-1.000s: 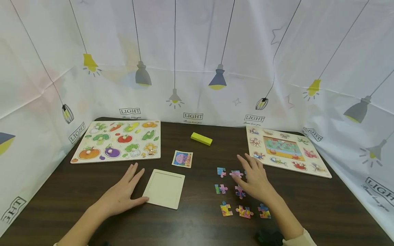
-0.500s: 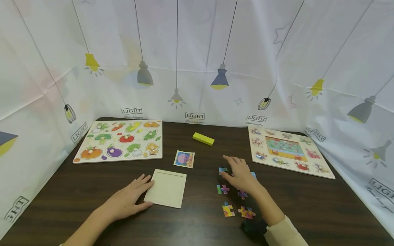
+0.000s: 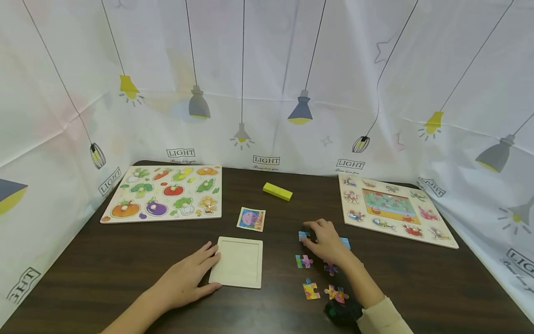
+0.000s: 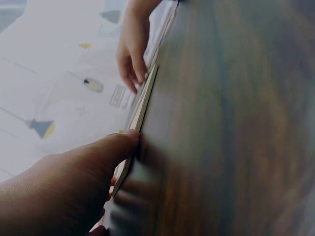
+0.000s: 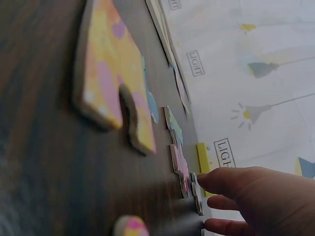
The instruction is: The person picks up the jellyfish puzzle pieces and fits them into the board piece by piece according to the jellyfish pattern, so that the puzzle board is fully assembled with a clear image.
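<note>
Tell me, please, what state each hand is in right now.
Left hand: open, touching the edge of the tray.
Right hand: at a puzzle piece; whether it grips cannot be told.

The place is a curtained-off indoor puzzle corner, its wider room hidden. White fabric printed with hanging lamps closes the dark brown wood-grain desk in behind and on both sides; on it lie a pale rectangular wooden vegetable-picture board and small colourful jigsaw pieces.
</note>
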### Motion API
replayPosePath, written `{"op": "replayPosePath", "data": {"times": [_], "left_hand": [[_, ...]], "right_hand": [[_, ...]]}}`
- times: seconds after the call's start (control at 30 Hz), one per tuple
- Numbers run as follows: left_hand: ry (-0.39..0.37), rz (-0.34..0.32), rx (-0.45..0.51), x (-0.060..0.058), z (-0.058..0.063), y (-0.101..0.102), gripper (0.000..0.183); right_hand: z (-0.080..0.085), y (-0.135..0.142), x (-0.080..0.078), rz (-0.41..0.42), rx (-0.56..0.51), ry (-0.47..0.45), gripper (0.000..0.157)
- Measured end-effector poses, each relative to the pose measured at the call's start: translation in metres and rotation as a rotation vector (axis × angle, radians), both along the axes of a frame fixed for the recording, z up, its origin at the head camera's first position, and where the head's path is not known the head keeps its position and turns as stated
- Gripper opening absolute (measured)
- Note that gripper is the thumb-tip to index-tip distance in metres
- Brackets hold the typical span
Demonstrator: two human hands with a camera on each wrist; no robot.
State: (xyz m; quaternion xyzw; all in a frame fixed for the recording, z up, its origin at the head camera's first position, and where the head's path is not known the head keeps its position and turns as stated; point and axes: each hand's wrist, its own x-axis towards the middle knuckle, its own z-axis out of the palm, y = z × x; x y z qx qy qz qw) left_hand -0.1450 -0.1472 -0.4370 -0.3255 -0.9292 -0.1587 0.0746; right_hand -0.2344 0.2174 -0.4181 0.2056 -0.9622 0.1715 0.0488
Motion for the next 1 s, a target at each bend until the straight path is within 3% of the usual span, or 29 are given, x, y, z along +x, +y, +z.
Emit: {"op": "replayPosePath", "data": {"times": [0.17, 0.3, 0.67, 1.0], "left_hand": [[0.114, -0.002, 0.004, 0.002, -0.004, 0.006, 0.063], [0.146, 0.015, 0.007, 0.004, -0.007, 0.011, 0.06], [0.104, 0.048, 0.003, 0.01, -0.007, 0.022, 0.058], [0.07, 0.033, 0.028, 0.011, -0.009, 0.024, 0.058]], "right_hand": [[-0.003, -0.001, 0.001, 0.004, -0.001, 0.024, 0.035], [-0.005, -0.001, 0.001, -0.008, -0.013, 0.039, 0.03], [-0.009, -0.003, 0.001, -0.058, -0.07, 0.012, 0.025], [-0.009, -0.002, 0.001, -0.089, -0.104, 0.0, 0.026]]}}
